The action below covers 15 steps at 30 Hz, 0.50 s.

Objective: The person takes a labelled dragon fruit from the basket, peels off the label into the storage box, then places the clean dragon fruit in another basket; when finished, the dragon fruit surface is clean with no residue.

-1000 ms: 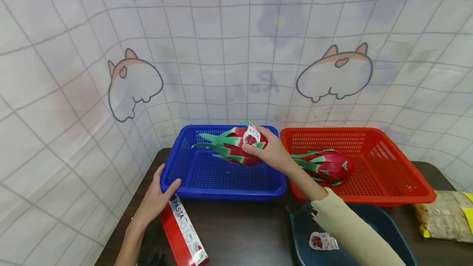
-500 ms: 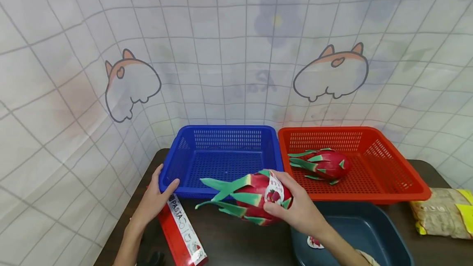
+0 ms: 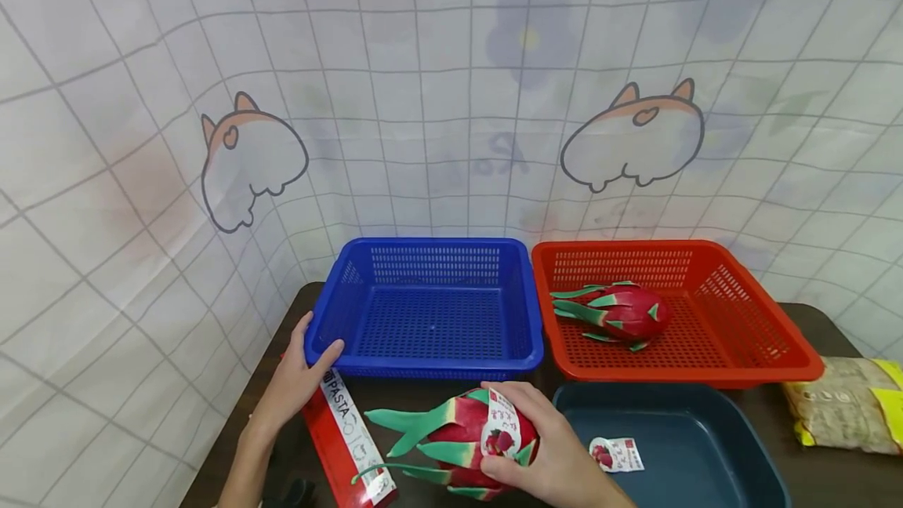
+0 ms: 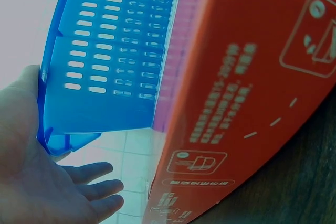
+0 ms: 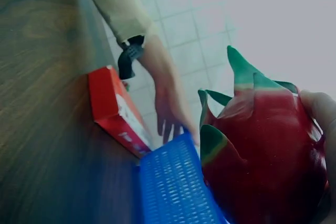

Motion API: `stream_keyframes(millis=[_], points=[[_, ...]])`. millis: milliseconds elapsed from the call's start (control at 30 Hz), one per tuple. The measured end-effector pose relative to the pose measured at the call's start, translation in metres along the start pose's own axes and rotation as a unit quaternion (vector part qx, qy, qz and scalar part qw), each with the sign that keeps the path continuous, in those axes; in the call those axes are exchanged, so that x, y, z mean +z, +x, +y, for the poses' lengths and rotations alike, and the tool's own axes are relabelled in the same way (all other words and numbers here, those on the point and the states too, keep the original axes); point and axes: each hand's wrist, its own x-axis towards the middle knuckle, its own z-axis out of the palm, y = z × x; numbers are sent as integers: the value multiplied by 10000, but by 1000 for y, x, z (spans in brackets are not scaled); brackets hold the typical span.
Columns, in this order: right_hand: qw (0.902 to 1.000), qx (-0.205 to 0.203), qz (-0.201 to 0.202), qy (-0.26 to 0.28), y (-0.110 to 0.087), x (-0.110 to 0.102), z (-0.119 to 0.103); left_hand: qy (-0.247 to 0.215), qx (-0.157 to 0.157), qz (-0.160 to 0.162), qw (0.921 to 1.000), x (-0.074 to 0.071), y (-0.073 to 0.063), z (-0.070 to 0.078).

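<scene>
My right hand [image 3: 557, 449] grips a red dragon fruit [image 3: 466, 426] with green scales and a white label, in front of the blue basket [image 3: 433, 365]. Its thumb lies near the label. In the right wrist view the dragon fruit [image 5: 257, 156] fills much of the right side. My left hand [image 3: 292, 379] holds the blue basket's left front corner, thumb over the rim. Seen from the left wrist, three fingers of that hand [image 4: 31, 166] extend past the corner. Nothing lies in the blue basket. A second dragon fruit [image 3: 628, 313] lies in the red basket [image 3: 694, 375].
A red pasta box [image 3: 353, 441] lies below the left hand, partly under the basket's corner. At front right stands a dark blue tray [image 3: 694, 453] with a loose fruit label [image 3: 616, 455] in it. A yellow-edged bag [image 3: 846, 406] lies at far right.
My right hand has carried the dragon fruit from above the blue basket back toward me, to in front of it. The left hand stays at the basket's corner.
</scene>
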Motion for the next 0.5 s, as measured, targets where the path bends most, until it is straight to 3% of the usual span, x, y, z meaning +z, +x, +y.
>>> stream_keyframes(millis=[133, 400, 500], points=[[9967, 762, -168, -204, -3, -1, 1, -46, -1, -37, 10000, 0, 1, 1], [9950, 427, -253, -871, -7, 8, 17, 102, 143, 53, 9998, -2, 0, 2], [9931, 541, -424, -948, -8, 14, 19, 115, 90, 27, 9999, -1, 0, 2]])
